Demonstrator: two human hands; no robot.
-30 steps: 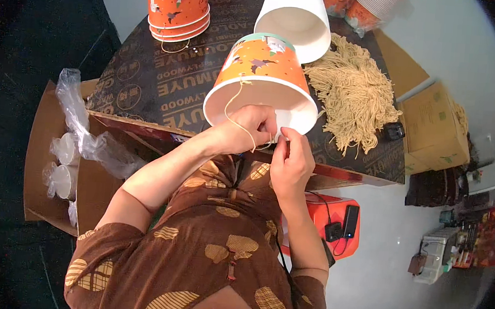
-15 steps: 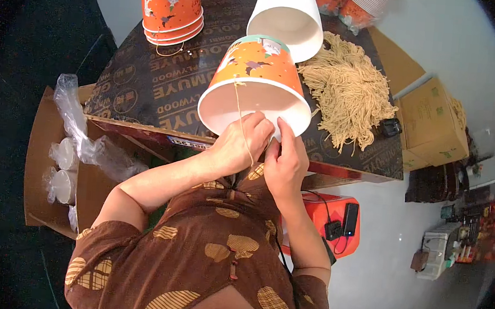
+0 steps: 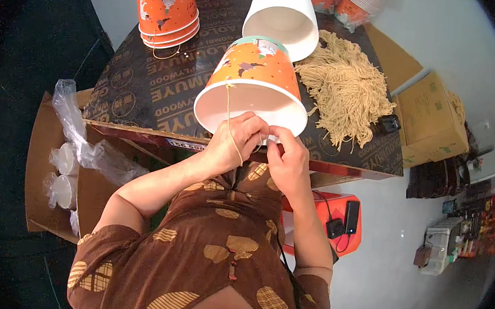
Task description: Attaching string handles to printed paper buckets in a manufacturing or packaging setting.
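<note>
An orange paper bucket (image 3: 257, 68) with dark printed figures and a pale green base band lies tipped, its white mouth facing me. From a knot at the left of its rim, a thin beige cord (image 3: 229, 103) runs down over my left hand (image 3: 234, 142). That hand is closed at the lower rim, fingers pinching the cord. My right hand (image 3: 288, 155) is closed beside it, thumb and forefinger on the cord at the rim. A short stretch of cord shows between the two hands; its tip is hidden by my fingers.
Behind stands a tilted white bucket (image 3: 282, 26), with a heap of beige cords (image 3: 351, 87) to its right. Nested orange buckets (image 3: 168, 17) stand at the far left. An open carton (image 3: 40, 167) with wrapped white items sits left; a red stool (image 3: 353, 221) is below right.
The bucket has shifted slightly left in view. My right fingers have drawn a little away from the left ones, and a loop of cord now shows between them.
</note>
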